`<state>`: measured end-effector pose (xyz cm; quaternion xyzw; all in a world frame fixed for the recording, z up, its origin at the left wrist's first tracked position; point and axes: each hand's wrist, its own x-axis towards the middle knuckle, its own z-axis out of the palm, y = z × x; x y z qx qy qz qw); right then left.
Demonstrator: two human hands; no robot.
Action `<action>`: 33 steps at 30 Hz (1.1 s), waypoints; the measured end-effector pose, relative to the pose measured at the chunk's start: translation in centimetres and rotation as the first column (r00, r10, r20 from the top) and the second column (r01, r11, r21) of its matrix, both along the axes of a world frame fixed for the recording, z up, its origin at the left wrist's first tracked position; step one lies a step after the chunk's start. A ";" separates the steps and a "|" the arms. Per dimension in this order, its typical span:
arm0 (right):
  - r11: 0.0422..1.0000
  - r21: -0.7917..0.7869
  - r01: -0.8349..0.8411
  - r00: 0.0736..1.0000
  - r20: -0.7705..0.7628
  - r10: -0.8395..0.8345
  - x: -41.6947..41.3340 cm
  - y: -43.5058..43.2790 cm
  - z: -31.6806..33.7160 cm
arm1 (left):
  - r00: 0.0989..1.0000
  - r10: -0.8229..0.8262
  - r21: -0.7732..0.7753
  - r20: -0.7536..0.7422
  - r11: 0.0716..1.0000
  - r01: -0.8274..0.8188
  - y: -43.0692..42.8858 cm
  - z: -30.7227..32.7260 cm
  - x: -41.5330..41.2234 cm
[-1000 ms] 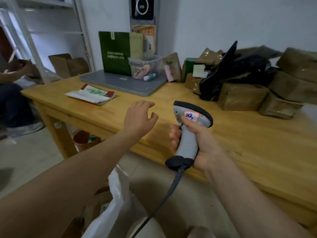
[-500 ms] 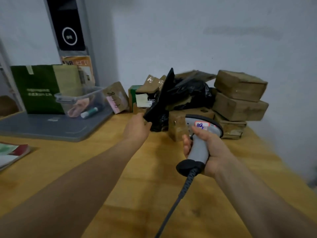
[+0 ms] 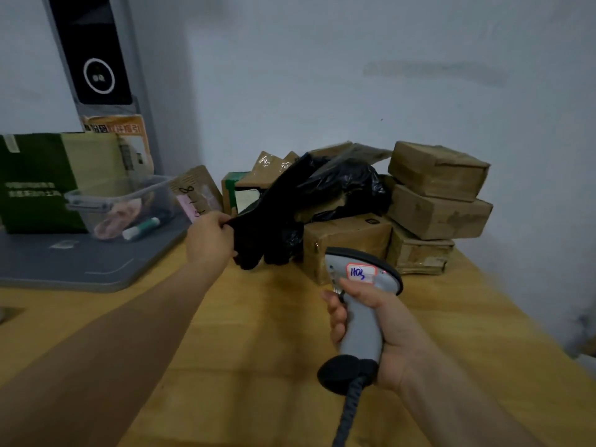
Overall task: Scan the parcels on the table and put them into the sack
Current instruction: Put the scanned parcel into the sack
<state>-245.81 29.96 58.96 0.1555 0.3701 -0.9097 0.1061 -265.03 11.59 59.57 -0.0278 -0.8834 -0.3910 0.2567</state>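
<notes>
On the table (image 3: 258, 350) | left hand (image 3: 209, 238) fingers pinch crinkled black parcel (image 3: 322, 188) | right hand (image 3: 387, 327) fingers wrap grey scanner (image 3: 359, 332)

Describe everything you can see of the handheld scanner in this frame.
The scanner is a grey plastic, pistol-shaped unit with a dark-rimmed head, a red-bordered white label handwritten in blue, a black collar at its base and a dark ribbed cable running down out of frame. The right hand grips its handle, holding it upright above the wooden table, head facing the brown parcels.
</notes>
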 end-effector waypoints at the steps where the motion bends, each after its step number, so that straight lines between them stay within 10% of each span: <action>1: 1.000 0.010 -0.016 1.000 -0.003 0.016 0.7 -0.3 0.0 | 1.000 0.011 0.047 -0.015 0.999 -0.011 -1.5 0.6 1.0; 6: 0.988 0.106 -0.111 0.993 -0.013 0.113 5.1 -2.1 0.5 | 0.989 0.026 -0.044 -0.148 0.998 -0.033 -8.4 2.2 9.1; 15: 0.909 0.344 -0.236 0.971 0.048 0.234 11.1 -5.0 0.4 | 0.859 -0.444 -0.446 0.255 0.734 0.512 -14.1 -5.6 24.9; 23: 0.759 0.588 -0.279 0.955 0.084 0.286 12.6 -7.0 0.6 | 0.975 -0.182 -0.223 0.124 0.953 0.206 -14.0 -6.1 25.0; 33: 0.504 0.831 -0.235 0.935 0.051 0.352 11.8 -7.5 2.8 | 0.843 -0.096 -0.550 0.529 0.718 0.427 -15.9 -5.2 22.1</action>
